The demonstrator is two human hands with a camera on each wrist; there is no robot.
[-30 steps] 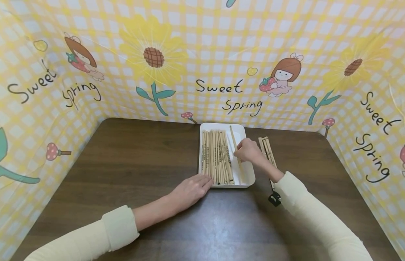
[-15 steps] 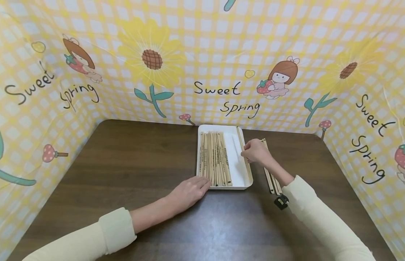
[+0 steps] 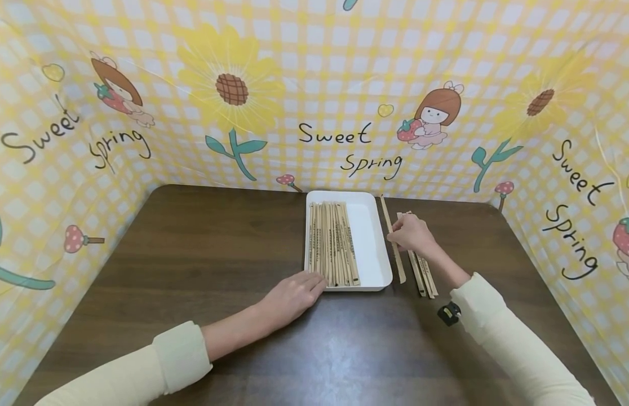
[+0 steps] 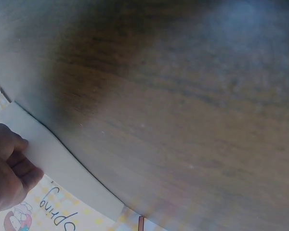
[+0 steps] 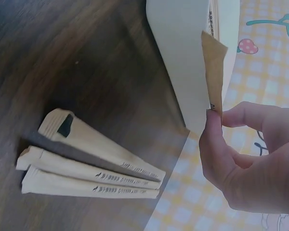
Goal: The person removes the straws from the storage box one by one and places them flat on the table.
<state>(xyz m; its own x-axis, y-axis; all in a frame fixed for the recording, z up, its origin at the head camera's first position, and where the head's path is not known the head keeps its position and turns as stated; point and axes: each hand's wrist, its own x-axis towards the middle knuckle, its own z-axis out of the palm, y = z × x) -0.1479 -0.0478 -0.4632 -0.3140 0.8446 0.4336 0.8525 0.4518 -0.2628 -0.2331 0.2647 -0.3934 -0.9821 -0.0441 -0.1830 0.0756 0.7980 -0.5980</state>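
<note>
A white tray (image 3: 372, 237) holds several paper-sleeved chopsticks (image 3: 332, 242) packed along its left side. My right hand (image 3: 399, 237) pinches one sleeved chopstick (image 3: 394, 254), which now lies lengthwise just outside the tray's right rim. The right wrist view shows thumb and finger (image 5: 216, 139) gripping that sleeve (image 5: 214, 72) beside the tray wall (image 5: 183, 62). Three more sleeves (image 3: 423, 270) lie together on the table under and right of this hand, fanned out (image 5: 91, 166). My left hand (image 3: 311, 285) rests on the table, its fingers (image 4: 12, 159) touching the tray's front-left corner (image 4: 62, 166).
The dark wooden table (image 3: 203, 265) is walled on three sides by a yellow checked cloth (image 3: 345, 101) printed with flowers and "Sweet Spring". A small black object (image 3: 448, 313) sits by my right sleeve.
My right hand carried the single sleeve from inside the tray rightward over its rim to the table beside the pile. My left hand stayed at the tray's corner.
</note>
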